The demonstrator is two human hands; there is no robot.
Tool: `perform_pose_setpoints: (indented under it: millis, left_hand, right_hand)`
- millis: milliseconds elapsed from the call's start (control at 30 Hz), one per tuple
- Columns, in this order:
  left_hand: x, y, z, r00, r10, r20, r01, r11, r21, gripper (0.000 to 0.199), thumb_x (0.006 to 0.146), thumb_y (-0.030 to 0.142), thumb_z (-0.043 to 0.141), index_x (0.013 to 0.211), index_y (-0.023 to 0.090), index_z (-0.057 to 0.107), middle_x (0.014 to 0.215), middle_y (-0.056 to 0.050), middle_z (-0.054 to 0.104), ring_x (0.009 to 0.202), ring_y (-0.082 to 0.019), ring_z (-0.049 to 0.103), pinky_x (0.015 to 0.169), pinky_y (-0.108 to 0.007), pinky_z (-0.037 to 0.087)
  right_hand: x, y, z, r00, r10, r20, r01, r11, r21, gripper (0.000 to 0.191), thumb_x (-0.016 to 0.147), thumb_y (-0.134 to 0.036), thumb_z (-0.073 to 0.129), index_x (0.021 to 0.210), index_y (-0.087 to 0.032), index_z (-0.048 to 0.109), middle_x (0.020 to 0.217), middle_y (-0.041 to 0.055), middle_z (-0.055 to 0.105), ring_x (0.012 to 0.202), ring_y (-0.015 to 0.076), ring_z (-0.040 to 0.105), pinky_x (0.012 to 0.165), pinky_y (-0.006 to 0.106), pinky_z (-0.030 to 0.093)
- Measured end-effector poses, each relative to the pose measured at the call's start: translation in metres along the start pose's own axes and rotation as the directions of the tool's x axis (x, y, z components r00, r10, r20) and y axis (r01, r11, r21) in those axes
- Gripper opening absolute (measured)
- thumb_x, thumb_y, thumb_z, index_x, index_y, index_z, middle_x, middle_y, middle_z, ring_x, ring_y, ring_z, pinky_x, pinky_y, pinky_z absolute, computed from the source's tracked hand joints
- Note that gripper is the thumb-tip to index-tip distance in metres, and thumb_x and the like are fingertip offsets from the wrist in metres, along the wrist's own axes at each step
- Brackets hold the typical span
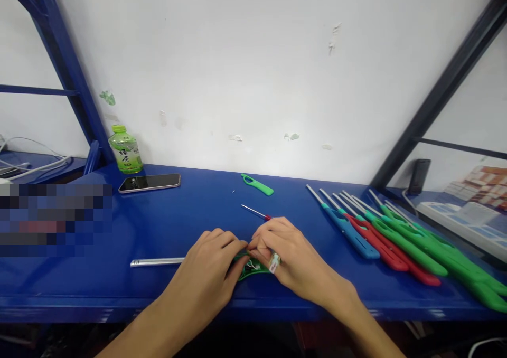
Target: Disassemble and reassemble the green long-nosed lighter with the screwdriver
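Note:
An opened green long-nosed lighter [258, 272] lies near the table's front edge, with thin white wires or small parts showing inside its casing. Its silver barrel [157, 262] sticks out to the left from under my left hand [212, 265]. That hand is closed around the lighter's left part, thumb in front. My right hand [291, 255] is closed too, its fingertips pinched at the casing's upper edge; what they pinch is hidden. A small pale piece with printing [274, 263] shows at its fingers. Just beyond it lies a screwdriver [255, 210] with a red handle, partly covered.
A loose green casing half [257, 184] and a tiny screw [233, 191] lie farther back. Several blue, red and green lighters [396, 242] are spread at the right. A phone [149, 182] and a green drink bottle [125, 149] are at the back left. Blue shelf posts flank the table.

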State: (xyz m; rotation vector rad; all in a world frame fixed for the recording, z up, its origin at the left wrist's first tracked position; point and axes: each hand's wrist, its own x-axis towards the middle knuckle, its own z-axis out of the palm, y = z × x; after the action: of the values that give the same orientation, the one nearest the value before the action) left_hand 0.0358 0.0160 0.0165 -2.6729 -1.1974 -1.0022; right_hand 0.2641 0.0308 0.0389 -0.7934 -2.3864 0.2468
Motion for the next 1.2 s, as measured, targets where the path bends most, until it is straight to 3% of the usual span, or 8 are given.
perform_pose_setpoints:
  millis: [100,233,367,500,667,833,1200]
  left_hand:
    - [0.003,-0.001,0.006,1.000,-0.022,-0.012,0.022,1.000,-0.019,0.023,0.108,0.018,0.056,0.099,0.023,0.077,0.090,-0.002,0.078,0.079,-0.024,0.068,0.073,-0.038,0.053]
    - [-0.001,-0.002,0.006,0.999,-0.015,-0.047,0.013,0.999,-0.040,0.027,0.111,0.020,0.051,0.103,0.023,0.076,0.092,-0.003,0.078,0.080,-0.023,0.069,0.075,-0.038,0.054]
    - [-0.004,-0.002,0.005,0.997,0.007,-0.072,-0.010,0.999,-0.048,0.028,0.113,0.021,0.048,0.106,0.023,0.075,0.095,-0.003,0.078,0.080,-0.023,0.069,0.077,-0.038,0.055]
    - [-0.006,0.000,0.004,0.996,0.012,-0.086,-0.017,0.998,-0.053,0.026,0.114,0.021,0.048,0.115,0.023,0.074,0.097,-0.003,0.078,0.082,-0.022,0.070,0.078,-0.038,0.055]
    - [-0.007,0.001,0.002,0.996,0.021,-0.083,-0.025,0.999,-0.046,0.024,0.114,0.022,0.048,0.111,0.024,0.072,0.095,-0.002,0.077,0.081,-0.022,0.069,0.077,-0.037,0.053]
    - [-0.005,0.003,0.000,0.994,0.027,-0.106,-0.033,0.998,-0.061,0.022,0.114,0.022,0.050,0.110,0.022,0.071,0.093,-0.002,0.076,0.080,-0.021,0.068,0.078,-0.035,0.053]
    - [-0.003,0.005,-0.003,0.993,0.050,-0.107,-0.058,0.996,-0.072,0.020,0.113,0.018,0.052,0.107,0.020,0.070,0.092,-0.001,0.074,0.081,-0.020,0.067,0.075,-0.032,0.053]
  right_hand:
    - [-0.002,-0.002,-0.003,0.998,0.060,-0.015,-0.060,0.998,0.016,0.029,0.104,-0.010,0.062,0.089,-0.027,0.043,0.100,0.0005,0.073,0.095,0.0208,0.065,0.096,0.041,0.048]
    - [-0.009,-0.006,-0.010,0.964,0.247,-0.094,-0.251,0.967,-0.033,0.029,0.108,-0.032,0.064,0.093,-0.028,0.039,0.089,-0.0017,0.065,0.077,0.0201,0.059,0.076,0.036,0.046]
    - [-0.017,-0.008,-0.014,0.925,0.377,-0.052,-0.380,0.923,-0.056,0.020,0.113,-0.044,0.051,0.105,-0.028,0.041,0.087,-0.0017,0.061,0.067,0.0200,0.058,0.066,0.034,0.045]
    - [-0.020,-0.005,-0.014,0.926,0.371,-0.066,-0.370,0.929,0.028,0.015,0.117,-0.035,0.042,0.106,-0.027,0.046,0.095,0.0018,0.068,0.076,0.0208,0.066,0.068,0.034,0.048]
    - [-0.019,-0.001,-0.013,0.943,0.322,-0.086,-0.304,0.937,0.173,0.007,0.109,-0.033,0.068,0.108,-0.026,0.068,0.103,0.0010,0.077,0.093,0.0200,0.074,0.081,0.031,0.055]
    - [-0.021,0.000,-0.010,0.968,0.217,-0.129,-0.212,0.976,0.053,0.016,0.109,-0.032,0.069,0.117,-0.025,0.081,0.107,0.0031,0.079,0.097,0.0197,0.075,0.090,0.033,0.056]
    - [-0.024,0.002,-0.002,0.987,0.145,-0.068,-0.146,0.989,-0.017,0.023,0.108,-0.035,0.070,0.123,-0.023,0.082,0.102,0.0026,0.079,0.093,0.0196,0.074,0.086,0.033,0.055]
